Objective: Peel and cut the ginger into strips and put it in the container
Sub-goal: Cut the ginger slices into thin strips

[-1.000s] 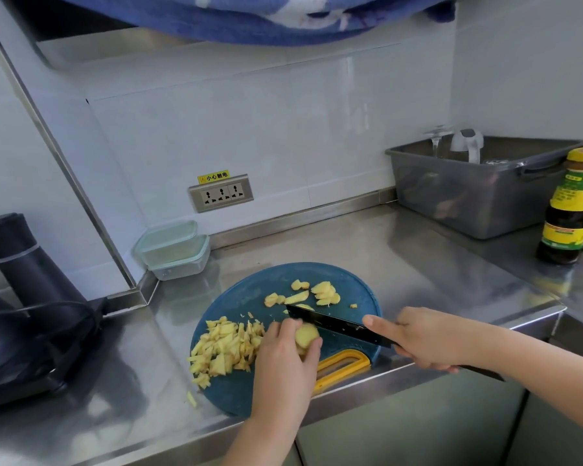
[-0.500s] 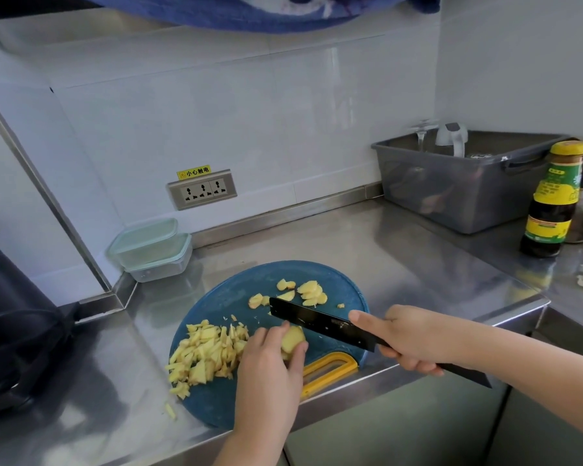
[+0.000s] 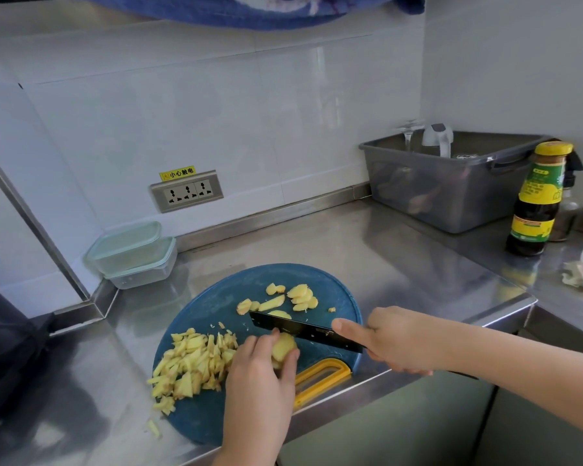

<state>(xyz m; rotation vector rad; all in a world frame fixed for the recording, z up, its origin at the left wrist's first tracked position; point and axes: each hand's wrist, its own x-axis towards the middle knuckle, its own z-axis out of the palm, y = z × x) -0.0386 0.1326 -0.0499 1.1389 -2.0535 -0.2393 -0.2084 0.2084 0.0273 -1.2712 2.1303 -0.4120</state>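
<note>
A round blue cutting board (image 3: 216,304) lies at the counter's front edge. My left hand (image 3: 260,375) grips a peeled ginger chunk (image 3: 283,346) on the board. My right hand (image 3: 394,338) holds a black knife (image 3: 300,331), forefinger along its spine, with the blade against the far side of the chunk. A pile of ginger strips (image 3: 192,361) lies on the board's left. Several ginger slices (image 3: 293,297) lie beyond the blade. A clear lidded container (image 3: 132,253) stands by the back wall at the left.
A yellow peeler (image 3: 320,378) lies on the board's near edge. A grey tub (image 3: 451,186) and a dark sauce bottle (image 3: 535,200) stand at the right. A black appliance (image 3: 7,358) fills the left. A stray ginger bit (image 3: 154,427) lies on the steel counter (image 3: 367,250).
The view has shifted, so everything sits more to the left in frame. Both hands stay on the ginger chunk and knife, with the blade still against the chunk.
</note>
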